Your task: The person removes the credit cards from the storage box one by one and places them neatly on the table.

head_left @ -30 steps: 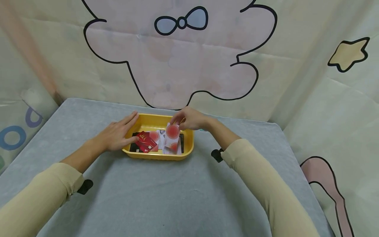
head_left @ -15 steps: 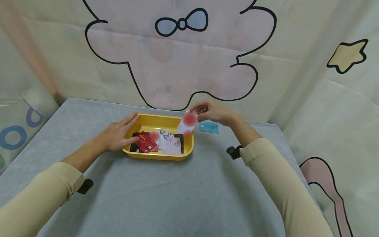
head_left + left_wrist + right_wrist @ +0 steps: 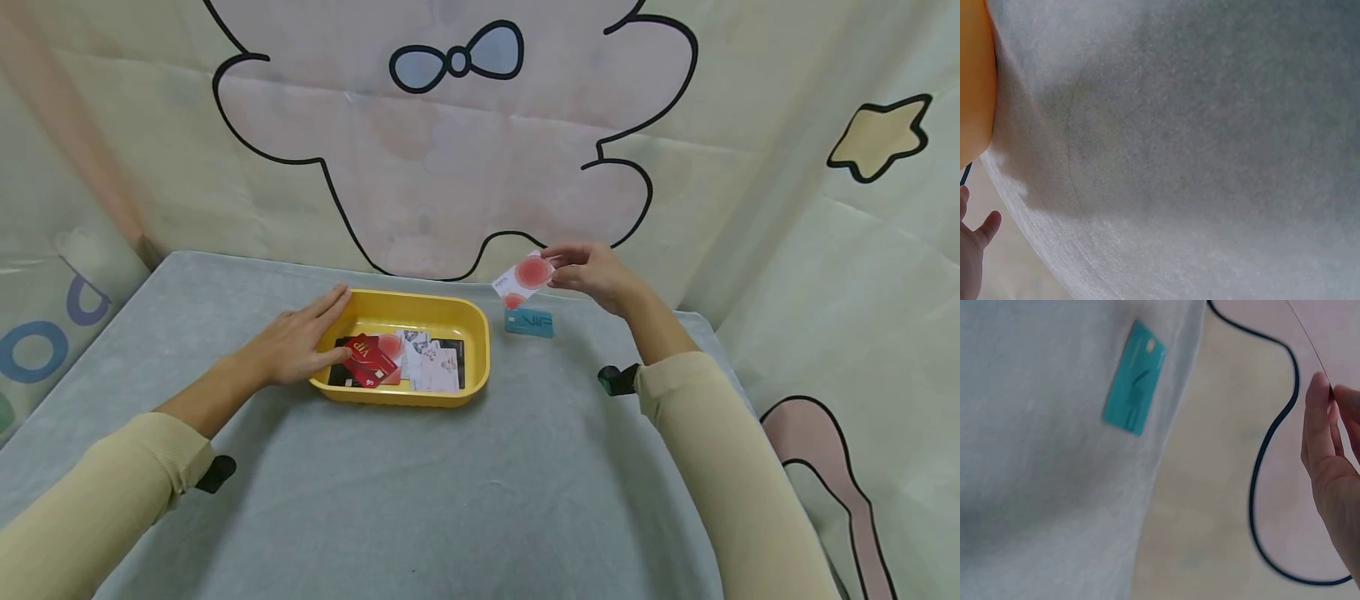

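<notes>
My right hand (image 3: pixel 592 273) pinches a white card with red circles (image 3: pixel 523 277) by its edge, held up above the table's far side. In the right wrist view that card is seen edge-on, a thin line between thumb and fingers. Below it, a teal VIP card (image 3: pixel 528 322) lies flat on the cloth. My left hand (image 3: pixel 303 337) rests with extended fingers on the left end of the yellow tray (image 3: pixel 483 354). Inside the tray lie a red VIP card (image 3: pixel 371 360), a pale printed card (image 3: pixel 437 371) and other overlapping cards, some black.
A grey-blue cloth covers the table (image 3: pixel 420 500). Its far edge is close behind the tray and the teal card. A printed curtain (image 3: pixel 450 167) hangs beyond it.
My right hand has lifted the white card with red circles out of the tray and carried it right, above the teal card. The left hand has stayed at the tray.
</notes>
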Demonstrator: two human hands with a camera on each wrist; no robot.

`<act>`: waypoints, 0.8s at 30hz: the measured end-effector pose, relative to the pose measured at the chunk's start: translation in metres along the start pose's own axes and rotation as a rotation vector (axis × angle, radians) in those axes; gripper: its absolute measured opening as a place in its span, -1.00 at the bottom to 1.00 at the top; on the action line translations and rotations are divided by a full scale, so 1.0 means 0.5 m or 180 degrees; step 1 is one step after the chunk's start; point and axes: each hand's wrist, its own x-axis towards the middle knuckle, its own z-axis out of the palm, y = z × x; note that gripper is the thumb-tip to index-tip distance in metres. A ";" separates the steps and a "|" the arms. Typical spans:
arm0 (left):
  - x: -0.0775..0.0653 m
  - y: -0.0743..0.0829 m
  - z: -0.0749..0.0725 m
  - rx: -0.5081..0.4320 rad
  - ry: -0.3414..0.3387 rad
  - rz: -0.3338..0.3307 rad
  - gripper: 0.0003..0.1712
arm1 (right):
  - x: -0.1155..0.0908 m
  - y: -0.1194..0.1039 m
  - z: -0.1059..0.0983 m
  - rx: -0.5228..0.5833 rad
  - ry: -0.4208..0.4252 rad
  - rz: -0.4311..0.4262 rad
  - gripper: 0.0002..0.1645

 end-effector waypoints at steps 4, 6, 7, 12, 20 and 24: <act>0.001 -0.002 0.002 -0.0001 0.0024 -0.0002 0.06 | -0.008 0.029 -0.017 0.0234 0.0136 0.0065 -0.53; 0.001 -0.003 0.003 -0.0005 0.0041 0.0002 0.06 | -0.010 0.047 -0.024 0.0287 0.0175 0.0088 -0.51; 0.001 -0.003 0.004 -0.0006 0.0050 0.0005 0.06 | -0.010 0.056 -0.027 0.0303 0.0197 0.0096 -0.51; 0.001 -0.002 0.003 0.0018 0.0035 0.0004 0.06 | -0.014 0.096 -0.040 0.0372 0.0326 0.0215 -0.49; 0.000 -0.002 0.004 -0.0001 0.0063 -0.0003 0.06 | -0.027 0.143 -0.055 0.0413 0.0498 0.0434 -0.46; 0.001 -0.001 0.002 0.0002 0.0039 0.0000 0.06 | -0.034 0.166 -0.062 0.0494 0.0560 0.0527 -0.44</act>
